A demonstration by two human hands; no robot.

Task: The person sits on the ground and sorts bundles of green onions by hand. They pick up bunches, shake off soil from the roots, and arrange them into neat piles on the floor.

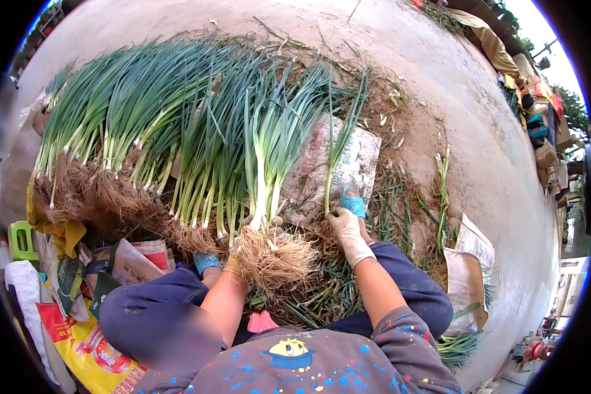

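My left hand [236, 258], in a dirty glove, is closed around the white stems of a bunch of green onions [259, 192]; its fingers are partly hidden by the bushy brown roots [276, 256]. My right hand [347, 229], in a pale glove, grips the lower stem of a single green onion [331, 182] whose leaves point away from me. Beneath that stalk lies a flattened printed sack [357, 152]. To the left, a long row of green onions [152, 88] lies with roots towards me.
Leaf scraps [320, 290] litter the ground between my legs and to the right. A yellow printed bag [93, 349] and a green plastic stool [22, 241] are at left. At right lie a stripped stalk [442, 197] and a whitish woven sack [465, 285].
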